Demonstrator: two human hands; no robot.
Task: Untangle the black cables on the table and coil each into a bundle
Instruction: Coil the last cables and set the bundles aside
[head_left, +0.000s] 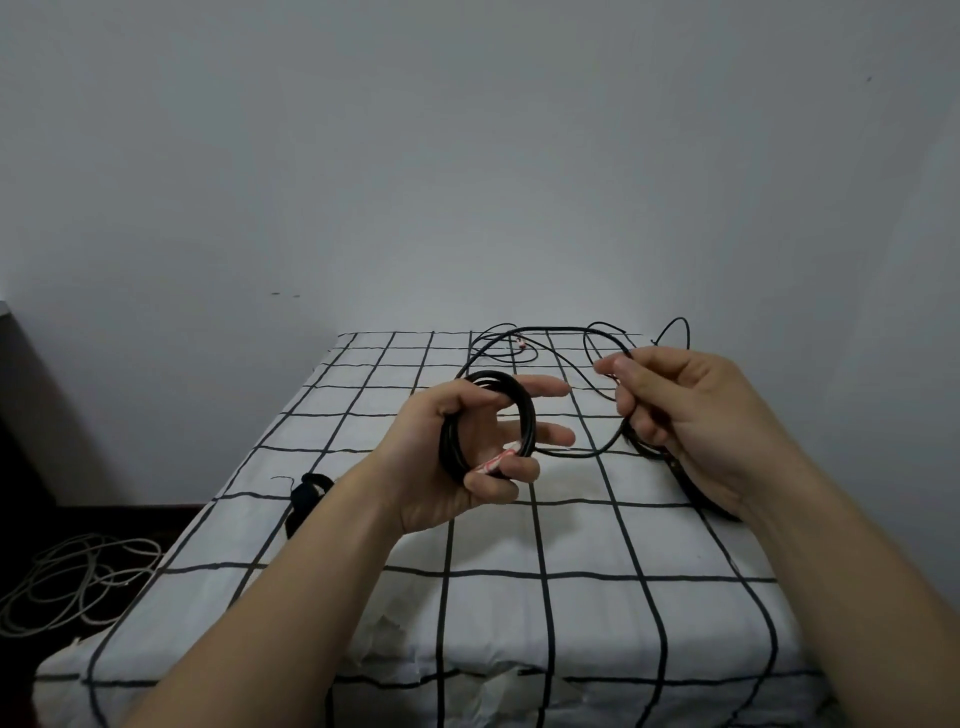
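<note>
the left hand (452, 467) was up over the middle of the bench (571, 623), its fingers curled through a coil (523, 415) of black cable, thumb laid across the top of the loops, and the lower fingertips pinching a red and white tag (493, 462) against them. the right hand (691, 415) sat just to the right at about the same height, fingers folded in, pinching the loose cable (550, 329) between thumb and forefinger.

from where i stood, the thing that mattered was how the free length lay. it dropped out of the bottom of the coil, sagged in a short curve between the two hands, passed through the right hand's pinch, then ran away from the person in wide open loops across the far end of the checked cloth (363, 597), its long run going left to right along the back edge. so the slack was all beyond and right of the coil, and the right hand was the nearer one to feed it. i'd guess the next wrap needed that hand to draw the cable towards the person and lay it over the left fingers; the far loops crossed each other and looked liable to snag.

a small black bundle (306, 491) lay on the bench's left side, already wound. a grey cable (78, 582) was heaped on the floor to the left.
</note>
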